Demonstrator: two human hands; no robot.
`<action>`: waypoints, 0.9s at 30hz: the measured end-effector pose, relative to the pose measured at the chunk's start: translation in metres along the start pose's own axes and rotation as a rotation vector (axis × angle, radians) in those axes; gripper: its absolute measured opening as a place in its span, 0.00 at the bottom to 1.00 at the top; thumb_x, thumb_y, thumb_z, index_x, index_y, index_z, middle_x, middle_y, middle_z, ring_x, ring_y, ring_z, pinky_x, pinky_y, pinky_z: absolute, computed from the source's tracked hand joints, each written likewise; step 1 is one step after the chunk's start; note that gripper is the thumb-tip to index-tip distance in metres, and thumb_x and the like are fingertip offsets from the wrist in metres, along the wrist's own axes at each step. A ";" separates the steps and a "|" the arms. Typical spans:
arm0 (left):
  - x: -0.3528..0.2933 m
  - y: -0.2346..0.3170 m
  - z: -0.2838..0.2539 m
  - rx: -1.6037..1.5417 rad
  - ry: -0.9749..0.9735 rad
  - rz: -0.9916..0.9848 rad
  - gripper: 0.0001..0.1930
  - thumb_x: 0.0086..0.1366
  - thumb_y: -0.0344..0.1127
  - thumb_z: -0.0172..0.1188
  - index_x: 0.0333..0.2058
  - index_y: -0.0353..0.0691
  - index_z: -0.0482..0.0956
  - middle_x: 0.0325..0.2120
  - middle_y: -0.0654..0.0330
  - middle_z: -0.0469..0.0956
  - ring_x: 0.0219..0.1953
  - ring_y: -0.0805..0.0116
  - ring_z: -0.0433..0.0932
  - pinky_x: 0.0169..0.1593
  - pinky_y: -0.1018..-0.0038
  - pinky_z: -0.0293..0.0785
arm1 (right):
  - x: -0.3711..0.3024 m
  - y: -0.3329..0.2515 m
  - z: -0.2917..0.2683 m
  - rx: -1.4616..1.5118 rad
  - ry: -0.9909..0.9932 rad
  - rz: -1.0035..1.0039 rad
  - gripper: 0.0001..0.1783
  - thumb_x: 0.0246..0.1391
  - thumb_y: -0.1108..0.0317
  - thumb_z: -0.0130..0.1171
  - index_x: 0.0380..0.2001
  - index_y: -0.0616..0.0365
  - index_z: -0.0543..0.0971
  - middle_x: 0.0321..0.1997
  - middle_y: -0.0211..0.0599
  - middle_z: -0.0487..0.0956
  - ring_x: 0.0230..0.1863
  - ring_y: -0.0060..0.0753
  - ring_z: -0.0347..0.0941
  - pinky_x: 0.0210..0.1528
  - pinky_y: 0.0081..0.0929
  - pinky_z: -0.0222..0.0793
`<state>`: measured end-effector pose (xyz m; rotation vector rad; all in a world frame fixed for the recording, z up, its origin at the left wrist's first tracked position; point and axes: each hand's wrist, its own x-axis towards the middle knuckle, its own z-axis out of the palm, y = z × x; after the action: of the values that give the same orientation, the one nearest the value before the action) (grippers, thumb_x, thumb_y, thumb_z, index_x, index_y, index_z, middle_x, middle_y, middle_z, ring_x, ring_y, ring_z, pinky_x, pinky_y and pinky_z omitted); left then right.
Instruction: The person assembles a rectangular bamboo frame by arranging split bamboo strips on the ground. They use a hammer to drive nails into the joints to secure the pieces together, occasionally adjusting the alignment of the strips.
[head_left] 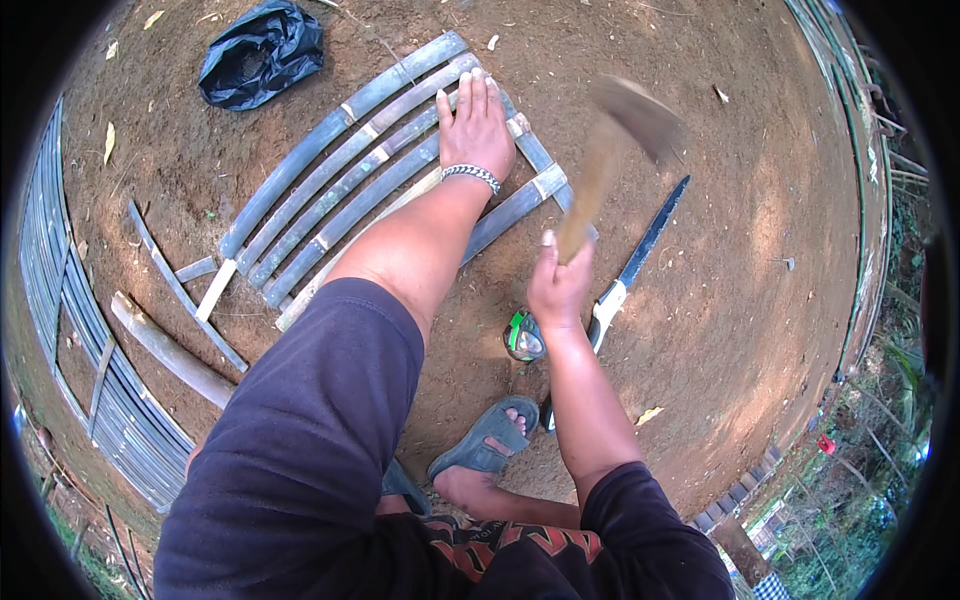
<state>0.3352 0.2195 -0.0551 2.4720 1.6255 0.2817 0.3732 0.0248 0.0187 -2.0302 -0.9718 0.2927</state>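
My left hand (477, 130) lies flat, fingers stretched out, across the upper right part of a panel of split bamboo slats (335, 235) on the ground. Several long slats run side by side there, over a crosspiece at the right end. My right hand (560, 285) is closed round the wooden handle of a hatchet (590, 185). Its broad metal head is raised right of the panel and smeared by motion. Close beside that hand are a green and black tape measure (524, 337) and a handsaw (650, 235) with a dark blade and white grip.
A black plastic bag (262, 55) sits on the dirt at the upper left. Left of the panel lie a loose bamboo strip (170, 265), a round pole (170, 350) and a larger bamboo lattice (90, 330). My sandalled foot (490, 440) is below the tape measure.
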 end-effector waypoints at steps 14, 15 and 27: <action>-0.002 0.004 0.000 -0.024 -0.007 0.014 0.32 0.69 0.39 0.45 0.70 0.36 0.59 0.75 0.54 0.51 0.78 0.60 0.44 0.76 0.50 0.36 | -0.016 0.034 -0.001 -0.057 0.065 0.009 0.16 0.63 0.66 0.58 0.50 0.62 0.71 0.39 0.60 0.79 0.43 0.63 0.79 0.46 0.48 0.74; -0.002 0.004 -0.001 -0.027 -0.008 0.008 0.32 0.69 0.39 0.45 0.70 0.36 0.59 0.75 0.54 0.51 0.78 0.60 0.44 0.76 0.50 0.36 | -0.012 0.031 -0.002 -0.139 -0.038 0.070 0.17 0.63 0.65 0.58 0.51 0.61 0.71 0.39 0.60 0.80 0.43 0.64 0.78 0.45 0.50 0.73; -0.003 0.004 0.000 -0.053 -0.016 0.012 0.32 0.69 0.39 0.47 0.69 0.35 0.61 0.74 0.53 0.52 0.77 0.60 0.44 0.76 0.51 0.35 | -0.005 0.033 -0.008 -0.336 -0.311 0.278 0.18 0.63 0.65 0.57 0.52 0.62 0.68 0.38 0.65 0.80 0.43 0.70 0.77 0.44 0.57 0.72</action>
<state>0.3376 0.2152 -0.0539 2.4388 1.5770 0.3020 0.3913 0.0051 -0.0030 -2.4841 -0.9726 0.6470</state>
